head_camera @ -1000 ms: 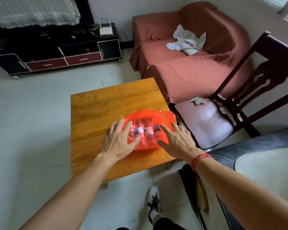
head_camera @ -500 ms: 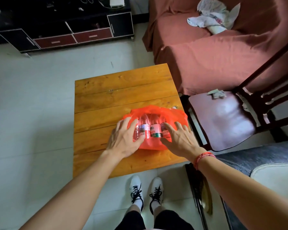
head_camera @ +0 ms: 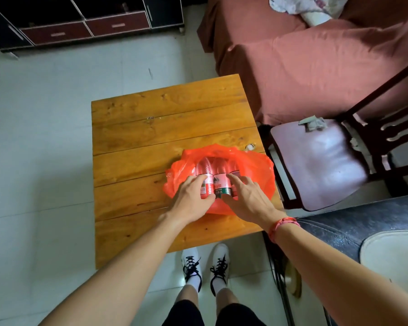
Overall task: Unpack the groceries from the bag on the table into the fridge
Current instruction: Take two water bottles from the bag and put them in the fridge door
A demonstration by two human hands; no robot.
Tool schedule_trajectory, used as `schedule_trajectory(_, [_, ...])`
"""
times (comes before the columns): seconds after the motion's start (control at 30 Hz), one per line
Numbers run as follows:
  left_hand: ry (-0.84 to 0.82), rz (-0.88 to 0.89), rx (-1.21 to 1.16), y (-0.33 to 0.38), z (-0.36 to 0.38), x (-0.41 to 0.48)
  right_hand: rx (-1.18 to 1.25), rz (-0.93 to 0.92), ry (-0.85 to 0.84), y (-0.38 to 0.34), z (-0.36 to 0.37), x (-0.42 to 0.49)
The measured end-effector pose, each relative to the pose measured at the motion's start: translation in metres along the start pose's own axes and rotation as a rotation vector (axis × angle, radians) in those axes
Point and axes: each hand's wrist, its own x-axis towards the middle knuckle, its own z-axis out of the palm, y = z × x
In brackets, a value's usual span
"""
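Orange-red thin plastic bag (head_camera: 257,165) lies near the right edge of the wooden plank surface (head_camera: 151,128), with labelled clear plastic bottles (head_camera: 220,184) inside. The left hand (head_camera: 191,201) curls its grip over the leftmost bottle (head_camera: 204,169); the right hand (head_camera: 250,201) rests spread-fingered, clasping nothing. Film looks flimsy and slick, bottles stiff, likely weighty: better grasped round their bodies

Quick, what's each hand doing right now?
Left hand: grips the left bottle.
Right hand: open, fingers resting on the other bottles.
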Motion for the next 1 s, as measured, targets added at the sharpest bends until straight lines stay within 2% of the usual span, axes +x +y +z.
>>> schedule_trajectory(0.27, [-0.060, -0.297, -0.293, -0.021, 0.012, 0.037, 0.185, 0.007, -0.105, -0.010, 0.031, 0.045])
schedule_trajectory(0.5, [-0.071, -0.465, -0.435, -0.046, 0.024, 0.074, 0.395, 0.139, -0.138, -0.014, 0.050, 0.090])
schedule_trajectory(0.73, [-0.041, -0.504, -0.385, -0.064, 0.031, 0.084, 0.679, 0.329, -0.188, -0.015, 0.071, 0.114])
schedule_trajectory(0.83, [-0.039, -0.499, -0.312, -0.064, 0.030, 0.087, 0.726, 0.348, -0.186, -0.016, 0.079, 0.121])
schedule_trajectory(1.0, [-0.055, -0.614, -0.303, -0.071, 0.037, 0.095, 0.770, 0.368, -0.188, -0.019, 0.087, 0.134])
